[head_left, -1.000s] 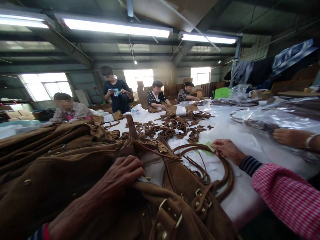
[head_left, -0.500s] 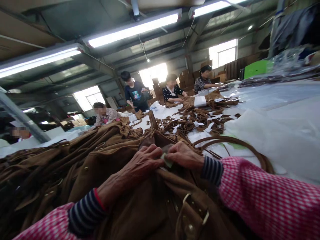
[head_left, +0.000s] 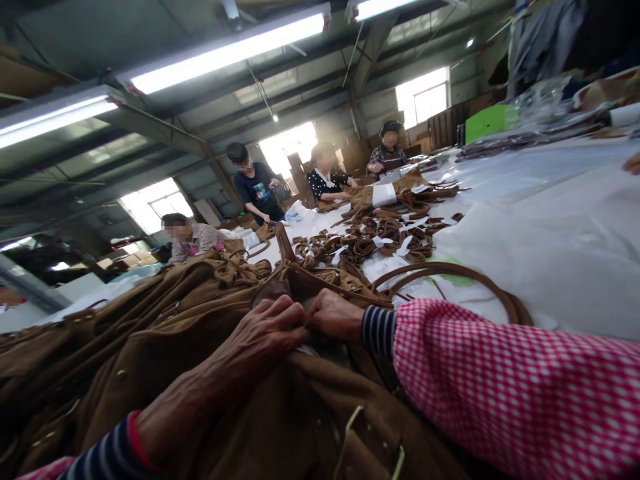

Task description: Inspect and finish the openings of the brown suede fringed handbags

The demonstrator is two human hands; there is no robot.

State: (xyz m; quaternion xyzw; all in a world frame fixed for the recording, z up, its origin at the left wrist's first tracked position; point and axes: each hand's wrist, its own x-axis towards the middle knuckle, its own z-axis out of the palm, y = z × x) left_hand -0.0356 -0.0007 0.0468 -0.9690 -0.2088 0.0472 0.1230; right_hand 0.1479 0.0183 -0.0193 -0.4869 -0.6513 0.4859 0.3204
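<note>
A brown bag [head_left: 280, 413] with gold-coloured metal fittings lies in front of me, its opening towards the far side. My left hand [head_left: 275, 328] is closed on the edge of the bag's opening. Right beside it, knuckles almost touching, my right hand [head_left: 334, 315] is closed in a pinch at the same opening. What the right fingers hold is hidden. A thin whitish strip [head_left: 306, 349] shows just under the left fingers. The bag's dark lining [head_left: 305, 283] is visible beyond both hands.
More brown bags [head_left: 165, 307] are heaped at my left. Brown straps [head_left: 370, 248] with white wraps lie on the white table [head_left: 540, 253], and a looped strap [head_left: 465, 268] curves at right. Several people sit or stand across the table; another person's hand [head_left: 633, 164] shows at the right edge.
The pale greenish piece seen between my fingers before is out of sight now. My right hand has come closer to the left and turned knuckles up. The view has shifted slightly.
</note>
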